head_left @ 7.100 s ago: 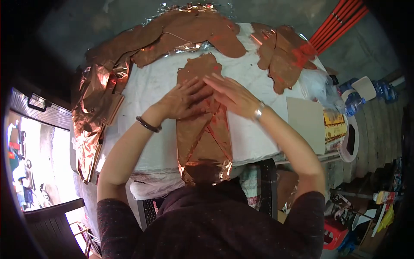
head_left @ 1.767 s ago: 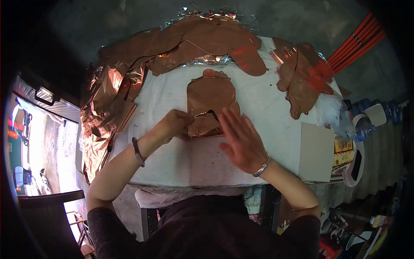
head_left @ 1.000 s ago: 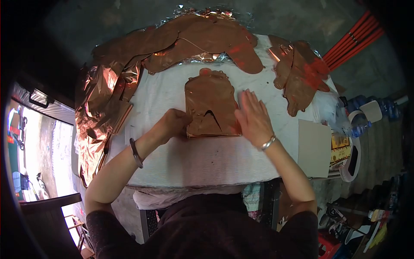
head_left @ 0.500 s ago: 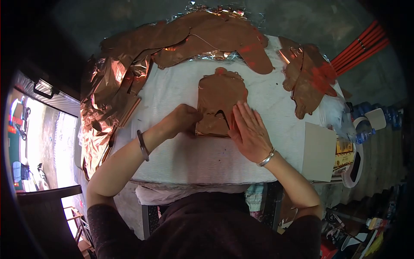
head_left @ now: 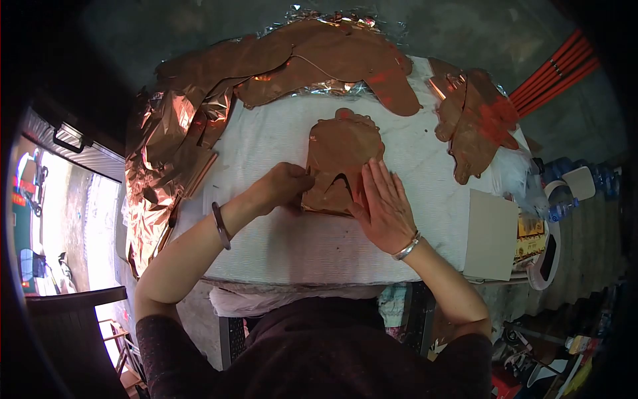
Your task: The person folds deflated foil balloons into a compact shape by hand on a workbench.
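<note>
A brown, flat foil piece with a scalloped top edge point(head_left: 345, 141) lies on the white-covered table point(head_left: 266, 256). Near its lower middle is a dark curved slit or fold. My left hand point(head_left: 287, 184) has its fingers pinched at the piece's lower left edge. My right hand point(head_left: 387, 206) rests flat, fingers stretched, on its lower right part and the cloth beside it.
Larger brown foil pieces point(head_left: 319, 63) lie along the far edge. Crumpled shiny copper foil point(head_left: 156, 179) hangs at the left. More brown pieces point(head_left: 475, 120), a grey board point(head_left: 490, 236) and plastic bottles point(head_left: 563, 209) are at the right, with red rods point(head_left: 555, 73) beyond.
The foil piece has shifted slightly down and right. My right hand has moved a little down and left; my left hand has barely moved.
</note>
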The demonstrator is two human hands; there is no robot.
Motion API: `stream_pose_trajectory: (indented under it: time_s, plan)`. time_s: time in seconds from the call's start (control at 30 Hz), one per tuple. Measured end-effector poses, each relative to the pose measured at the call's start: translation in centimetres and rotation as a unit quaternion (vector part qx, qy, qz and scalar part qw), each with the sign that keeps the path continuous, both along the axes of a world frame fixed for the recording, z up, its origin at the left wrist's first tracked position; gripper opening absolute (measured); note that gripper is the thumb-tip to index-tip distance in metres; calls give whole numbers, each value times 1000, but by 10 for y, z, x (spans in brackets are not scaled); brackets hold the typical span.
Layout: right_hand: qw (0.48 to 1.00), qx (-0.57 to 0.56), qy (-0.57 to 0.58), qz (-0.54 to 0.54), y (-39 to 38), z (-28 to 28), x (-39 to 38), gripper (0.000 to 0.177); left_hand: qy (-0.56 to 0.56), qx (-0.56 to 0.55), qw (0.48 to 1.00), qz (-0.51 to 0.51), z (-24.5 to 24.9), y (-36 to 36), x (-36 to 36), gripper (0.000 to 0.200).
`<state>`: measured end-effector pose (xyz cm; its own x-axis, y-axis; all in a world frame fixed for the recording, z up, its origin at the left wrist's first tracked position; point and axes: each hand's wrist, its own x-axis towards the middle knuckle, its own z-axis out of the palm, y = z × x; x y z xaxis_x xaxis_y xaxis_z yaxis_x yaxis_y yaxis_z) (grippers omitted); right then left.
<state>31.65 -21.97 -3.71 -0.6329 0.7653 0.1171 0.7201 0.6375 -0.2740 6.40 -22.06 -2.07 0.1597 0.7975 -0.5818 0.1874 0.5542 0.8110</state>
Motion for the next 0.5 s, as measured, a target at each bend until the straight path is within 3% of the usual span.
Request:
stream_pose_trajectory:
  time_s: [0.3, 0.37, 0.5]
  plan:
    - [998, 57, 38, -3, -10, 20, -3, 70, 79, 54, 995, -3, 7, -4, 9, 24]
    - [998, 57, 40, 6, -14, 24, -5, 70, 98, 109, 989, -12, 5, -3, 11, 23]
    - [998, 45, 39, 14, -11, 21, -7, 70, 78, 74, 994, -8, 15, -4, 14, 23]
